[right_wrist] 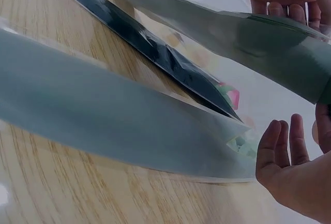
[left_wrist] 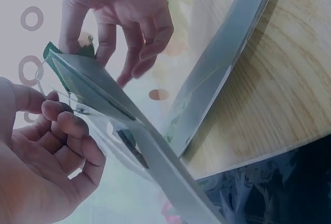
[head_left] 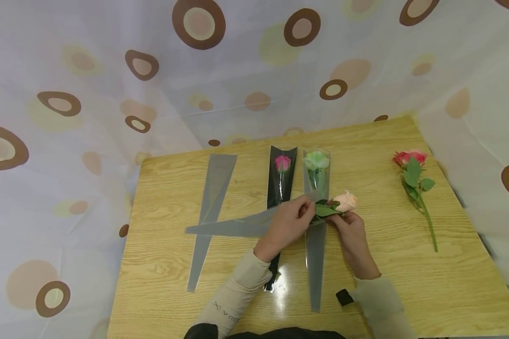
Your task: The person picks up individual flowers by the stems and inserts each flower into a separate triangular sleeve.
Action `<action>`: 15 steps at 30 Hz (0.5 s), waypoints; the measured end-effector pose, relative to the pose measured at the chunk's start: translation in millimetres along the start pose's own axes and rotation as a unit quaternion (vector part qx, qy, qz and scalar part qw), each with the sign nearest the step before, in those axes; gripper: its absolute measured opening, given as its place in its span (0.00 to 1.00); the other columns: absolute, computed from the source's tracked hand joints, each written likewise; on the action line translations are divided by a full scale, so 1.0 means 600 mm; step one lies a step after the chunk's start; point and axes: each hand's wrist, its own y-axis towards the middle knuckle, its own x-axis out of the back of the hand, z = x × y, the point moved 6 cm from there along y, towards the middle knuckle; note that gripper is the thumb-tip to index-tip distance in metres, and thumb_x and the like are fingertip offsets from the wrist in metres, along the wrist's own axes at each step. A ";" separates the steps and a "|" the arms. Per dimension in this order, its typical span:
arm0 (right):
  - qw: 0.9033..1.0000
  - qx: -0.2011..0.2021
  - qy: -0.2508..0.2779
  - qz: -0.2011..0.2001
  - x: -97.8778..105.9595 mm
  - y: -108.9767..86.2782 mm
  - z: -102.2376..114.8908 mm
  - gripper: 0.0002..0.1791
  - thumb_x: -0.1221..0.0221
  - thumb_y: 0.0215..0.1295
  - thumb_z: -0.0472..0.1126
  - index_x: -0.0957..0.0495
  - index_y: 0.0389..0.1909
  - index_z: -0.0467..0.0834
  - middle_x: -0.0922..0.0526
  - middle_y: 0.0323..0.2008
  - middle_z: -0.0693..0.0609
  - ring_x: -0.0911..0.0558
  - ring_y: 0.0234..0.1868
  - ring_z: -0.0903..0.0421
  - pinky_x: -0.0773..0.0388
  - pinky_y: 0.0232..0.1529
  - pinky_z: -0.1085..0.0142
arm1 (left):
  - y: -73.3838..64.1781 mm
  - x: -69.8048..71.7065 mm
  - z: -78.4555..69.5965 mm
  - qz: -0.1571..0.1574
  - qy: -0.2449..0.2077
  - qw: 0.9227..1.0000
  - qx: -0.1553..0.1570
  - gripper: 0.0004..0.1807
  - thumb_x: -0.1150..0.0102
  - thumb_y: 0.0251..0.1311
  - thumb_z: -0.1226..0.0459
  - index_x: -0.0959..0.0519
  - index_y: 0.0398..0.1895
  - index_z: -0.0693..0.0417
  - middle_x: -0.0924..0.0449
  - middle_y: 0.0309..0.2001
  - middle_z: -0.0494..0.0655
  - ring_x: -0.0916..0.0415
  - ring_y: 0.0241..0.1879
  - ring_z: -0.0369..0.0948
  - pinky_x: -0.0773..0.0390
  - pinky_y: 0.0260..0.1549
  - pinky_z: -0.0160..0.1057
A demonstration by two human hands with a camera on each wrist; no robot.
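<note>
My left hand [head_left: 287, 227] pinches the mouth of a translucent grey sleeve [head_left: 237, 227], its narrow end leftward; my right hand [head_left: 355, 241] holds a peach rose [head_left: 346, 201], bloom outside, green leaves at the mouth.

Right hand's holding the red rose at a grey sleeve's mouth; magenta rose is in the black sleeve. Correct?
Wrong rose: the right hand holds the peach rose, as the head view shows; the red rose lies loose on the table. The rest stands.

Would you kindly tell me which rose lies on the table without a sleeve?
The red rose at far right; the magenta rose and green rose lie in sleeves, and the right hand holds the peach rose.
</note>
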 end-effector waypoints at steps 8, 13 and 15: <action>0.997 0.025 -0.071 0.006 -0.008 -0.001 0.013 0.12 0.39 0.75 0.31 0.15 0.54 0.43 0.13 0.48 0.68 0.16 0.54 0.70 0.20 0.54 0.76 | 0.000 0.006 0.004 -0.001 -0.006 1.000 -0.001 0.13 0.49 0.80 0.58 0.21 0.33 0.47 0.27 0.22 0.36 0.36 0.20 0.29 0.35 0.23 0.26; 0.996 0.028 -0.085 0.009 -0.014 -0.002 0.017 0.14 0.39 0.74 0.30 0.16 0.56 0.42 0.13 0.47 0.68 0.16 0.53 0.71 0.20 0.54 0.76 | 0.001 0.005 0.001 0.003 -0.004 1.000 0.001 0.15 0.49 0.79 0.59 0.23 0.30 0.47 0.28 0.22 0.37 0.36 0.20 0.30 0.35 0.24 0.27; 0.996 0.027 -0.083 0.010 -0.015 -0.003 0.016 0.13 0.39 0.74 0.29 0.16 0.54 0.45 0.14 0.47 0.68 0.16 0.53 0.71 0.20 0.54 0.77 | 0.001 0.004 0.000 0.004 -0.001 1.000 0.002 0.15 0.49 0.79 0.59 0.24 0.29 0.47 0.29 0.21 0.37 0.37 0.20 0.30 0.35 0.24 0.27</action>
